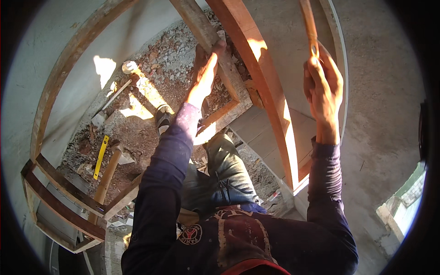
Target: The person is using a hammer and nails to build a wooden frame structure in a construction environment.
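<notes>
Timber steadying looks like the step in hand: just left of the red-brown beam (262, 64), the left hand (206, 73) has its grip closed on a bar of the weathered wooden frame (230, 79). Right of that beam, the right hand (324, 85) has its grip wrapped round a raised wooden handle (309, 23), its far end out of view. The next move seems to call for a firm left hold and room for the handle to clear the beam. Well left of the beam, a yellow level (101, 157) lies on rubble (176, 59).
</notes>
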`<act>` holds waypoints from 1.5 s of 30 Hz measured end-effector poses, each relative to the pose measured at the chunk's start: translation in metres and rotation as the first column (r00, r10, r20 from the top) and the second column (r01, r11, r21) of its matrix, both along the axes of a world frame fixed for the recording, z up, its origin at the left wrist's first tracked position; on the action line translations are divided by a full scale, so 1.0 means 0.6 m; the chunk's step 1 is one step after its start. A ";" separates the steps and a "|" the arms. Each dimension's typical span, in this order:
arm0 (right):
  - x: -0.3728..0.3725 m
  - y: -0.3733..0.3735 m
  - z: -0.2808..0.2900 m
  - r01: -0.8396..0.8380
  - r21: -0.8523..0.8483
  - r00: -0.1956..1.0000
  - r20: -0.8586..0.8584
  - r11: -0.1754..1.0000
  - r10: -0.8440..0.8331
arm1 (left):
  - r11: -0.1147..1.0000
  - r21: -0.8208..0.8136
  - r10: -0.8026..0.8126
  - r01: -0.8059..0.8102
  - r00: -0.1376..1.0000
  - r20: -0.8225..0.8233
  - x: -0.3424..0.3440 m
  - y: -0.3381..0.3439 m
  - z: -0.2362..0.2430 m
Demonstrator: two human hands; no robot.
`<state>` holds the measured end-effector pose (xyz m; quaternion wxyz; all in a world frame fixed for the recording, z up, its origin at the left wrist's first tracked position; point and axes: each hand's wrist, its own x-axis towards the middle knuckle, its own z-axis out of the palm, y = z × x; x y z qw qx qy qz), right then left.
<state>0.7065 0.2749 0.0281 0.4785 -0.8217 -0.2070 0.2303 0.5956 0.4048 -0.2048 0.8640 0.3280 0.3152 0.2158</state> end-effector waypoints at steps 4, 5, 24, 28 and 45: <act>-0.138 -0.109 0.029 0.052 0.063 0.996 -0.070 0.997 -0.047 | 0.914 -0.122 -0.406 0.388 0.884 -0.229 -0.062 -0.029 0.017; -0.181 -0.140 0.017 0.097 -0.001 0.995 -0.018 0.995 -0.097 | 0.907 -0.135 -0.418 0.398 0.888 -0.191 -0.082 -0.047 0.007; -0.383 -0.205 -0.165 0.202 -0.304 0.962 0.242 0.931 -0.130 | 0.840 -0.240 -0.535 0.486 0.814 -0.226 -0.088 -0.082 -0.027; -0.393 -0.210 -0.167 0.288 -0.321 0.942 0.265 0.902 -0.207 | 0.858 -0.254 -0.496 0.446 0.849 -0.183 -0.066 -0.079 -0.046; -0.465 -0.352 -0.166 -0.037 -0.491 0.999 -0.018 0.870 0.032 | 0.830 0.492 -0.082 0.265 0.929 -0.362 -0.350 -0.051 0.116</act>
